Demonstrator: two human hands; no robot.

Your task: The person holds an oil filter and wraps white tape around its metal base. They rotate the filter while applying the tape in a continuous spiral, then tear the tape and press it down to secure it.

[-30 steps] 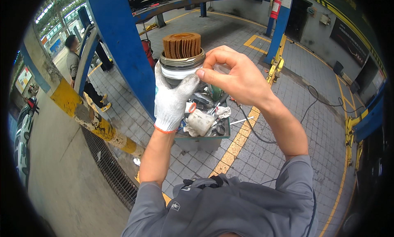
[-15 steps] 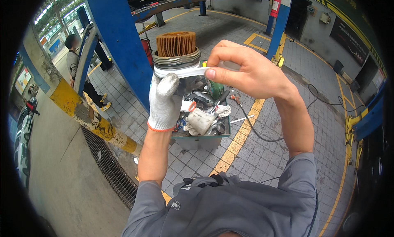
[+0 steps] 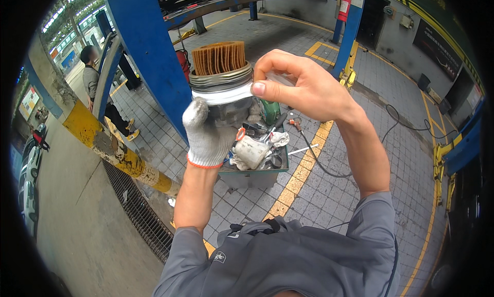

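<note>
My left hand [image 3: 207, 140], in a white knit glove, is closed around the lower part of a threaded filter housing [image 3: 221, 80] and holds it upright. A brown pleated paper filter element [image 3: 218, 58] stands out of its top. White tape [image 3: 222, 96] runs around the housing as a band just below the threads. My bare right hand [image 3: 306, 88] is at the housing's right side, thumb and forefinger pinched on the tape by the band. A pale translucent piece shows inside the curl of its fingers; what it is I cannot tell.
Below the housing is a bin [image 3: 252, 178] heaped with rags, tools and a green bottle [image 3: 268, 112]. A blue lift post [image 3: 149, 55] rises at the left, beside a yellow-painted pillar [image 3: 116, 148]. A black hose [image 3: 329, 173] lies on the tiles. Another person [image 3: 91, 86] stands at far left.
The stretch of tape between housing and right hand has shortened, and the right fingers are nearer the band. My left thumb has shifted left and down, and the housing has tilted slightly.
</note>
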